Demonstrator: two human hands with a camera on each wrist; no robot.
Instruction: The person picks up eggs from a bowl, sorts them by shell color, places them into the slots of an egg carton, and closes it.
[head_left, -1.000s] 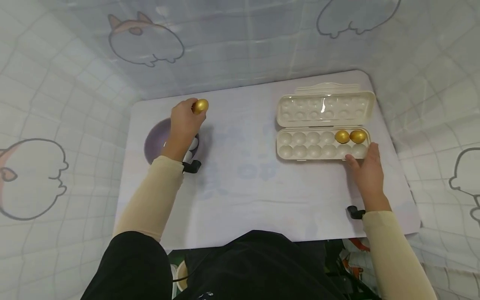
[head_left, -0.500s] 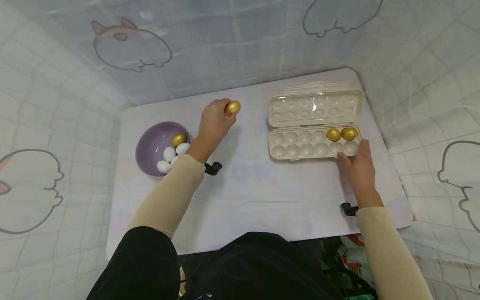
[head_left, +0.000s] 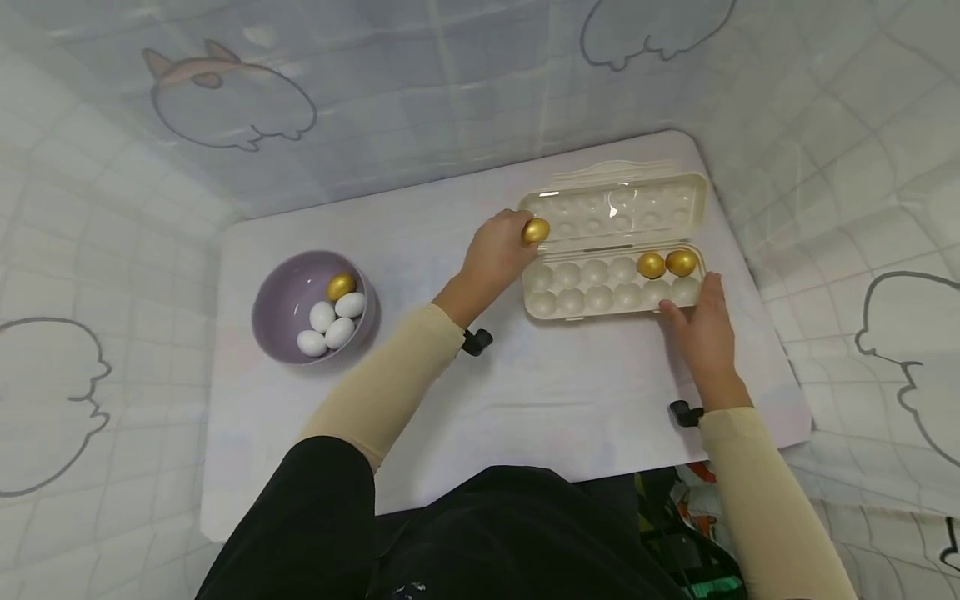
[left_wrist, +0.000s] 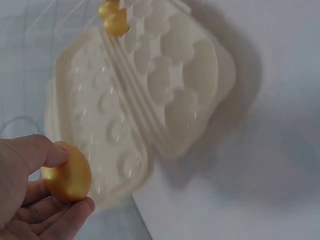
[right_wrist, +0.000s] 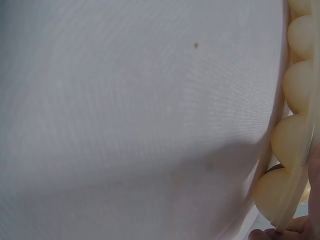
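Observation:
My left hand (head_left: 497, 250) pinches a gold egg (head_left: 535, 231) (left_wrist: 67, 172) at the left end of an open cream egg carton (head_left: 592, 292) (left_wrist: 150, 95). Two gold eggs (head_left: 665, 263) (left_wrist: 113, 17) sit at the right end of the carton's far row; the other cups are bare. My right hand (head_left: 697, 325) rests against the carton's front right corner, thumb on its rim. In the right wrist view only the carton's underside (right_wrist: 292, 125) and fingertips (right_wrist: 265, 234) show. A purple bowl (head_left: 279, 310) at the left holds one gold egg (head_left: 340, 286) and three white eggs (head_left: 325, 325).
The white table (head_left: 480, 400) ends close to my body; its right edge lies just past the carton. A pale printed curtain (head_left: 375, 92) surrounds the table on three sides. Black wrist straps (head_left: 477, 341) sit on both forearms.
My left hand has carried the gold egg rightward from above the bowl to the carton's left end. The right hand has stayed at the carton's corner. The bowl's eggs have come into sight.

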